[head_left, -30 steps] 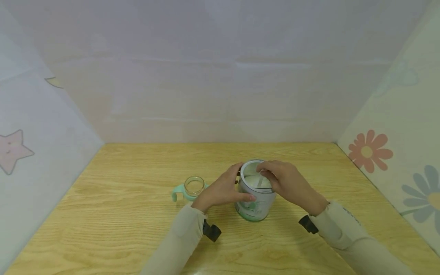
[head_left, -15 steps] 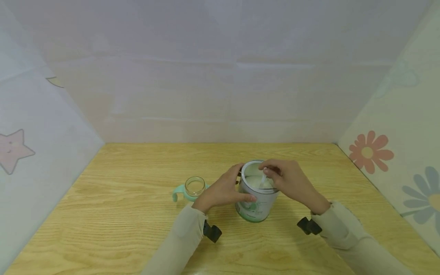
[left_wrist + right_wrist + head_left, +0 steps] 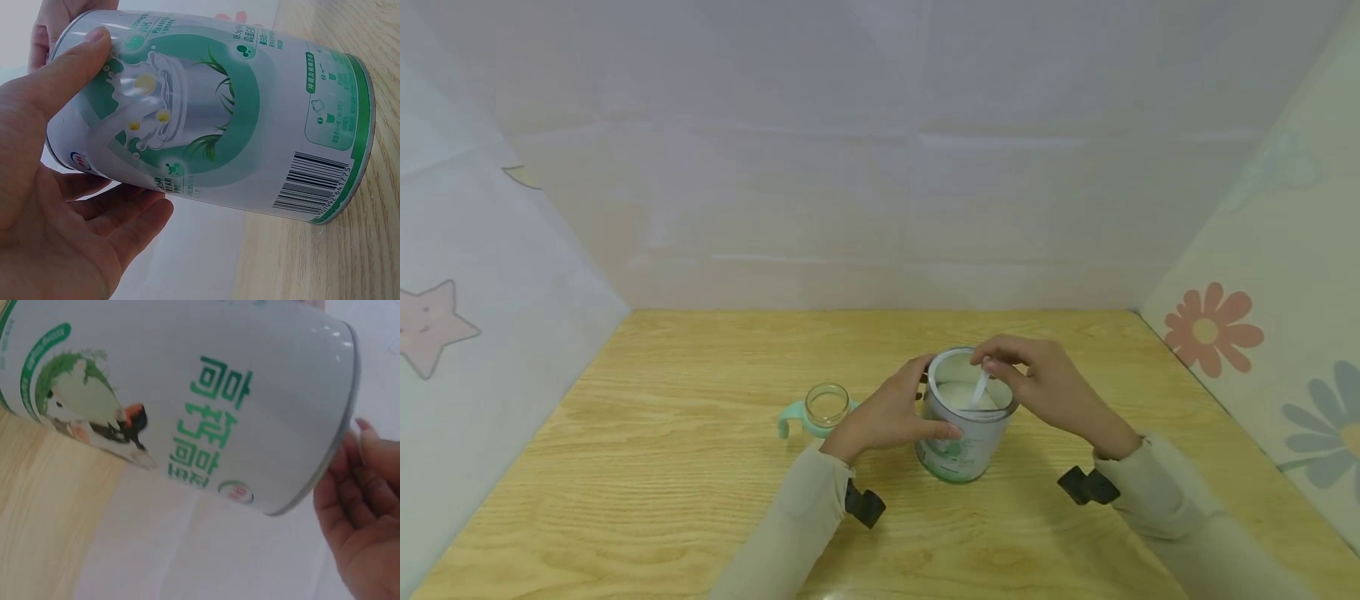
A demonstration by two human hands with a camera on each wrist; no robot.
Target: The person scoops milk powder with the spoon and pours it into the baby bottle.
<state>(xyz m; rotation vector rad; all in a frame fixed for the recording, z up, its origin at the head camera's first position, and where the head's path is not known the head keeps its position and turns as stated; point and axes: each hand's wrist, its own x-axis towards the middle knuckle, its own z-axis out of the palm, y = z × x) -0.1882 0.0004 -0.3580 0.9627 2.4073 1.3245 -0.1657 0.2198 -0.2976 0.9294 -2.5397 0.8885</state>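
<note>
A white and green milk powder can [image 3: 966,442] stands on the table with its top uncovered and pale powder inside. My left hand [image 3: 891,417] grips its upper left side, thumb across the front; in the left wrist view the fingers curl behind the can [image 3: 206,119]. Over the can's right rim, my right hand [image 3: 1048,392] pinches the handle of a white scoop [image 3: 981,387] between thumb and fingers. The scoop's lower end is hidden in the can. In the right wrist view, the can's wall [image 3: 287,394] hides the scoop from the right hand [image 3: 365,506].
Left of the can, behind my left wrist, stands a baby bottle [image 3: 826,408] with an uncapped mouth and a mint green handle. The wooden table [image 3: 647,467] meets pale walls at the back and sides. Black straps with camera mounts sit at both wrists.
My right hand has risen slightly and shifted right with the scoop handle, which shows more now. The can's top has edged to the right. My left hand keeps its grip.
</note>
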